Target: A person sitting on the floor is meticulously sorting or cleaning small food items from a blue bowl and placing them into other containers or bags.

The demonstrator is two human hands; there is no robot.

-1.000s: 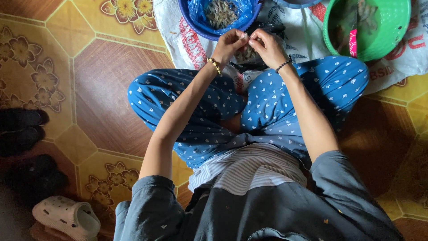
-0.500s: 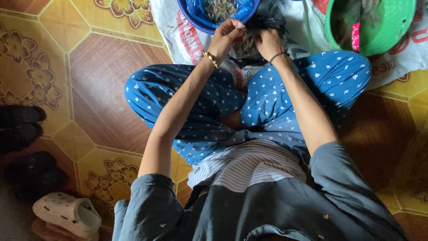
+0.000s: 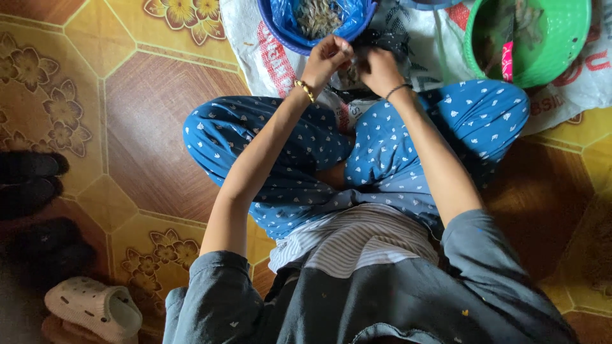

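I sit cross-legged in blue dotted trousers. My left hand [image 3: 328, 56], with a gold bracelet on its wrist, has its fingertips pinched together just below the rim of a blue bowl [image 3: 274, 22]. The bowl is lined with a blue plastic bag and holds small grey-brown dried pieces [image 3: 317, 16]. My right hand [image 3: 377, 69], with a dark band on its wrist, curls its fingers down over a dark pile [image 3: 395, 41] in front of my knees. What either hand pinches is too small to make out.
A green basin [image 3: 574, 44] with a pink object inside stands at the upper right on a white printed sack [image 3: 248, 38]. The sack lies on the patterned floor tiles. Dark shoes [image 3: 29, 172] and a pale clog [image 3: 92, 309] lie at the left.
My hands were raised and pinched together. The left then reached to the blue bowl, the right dropped to the dark pile, and both now sit close together below the bowl.
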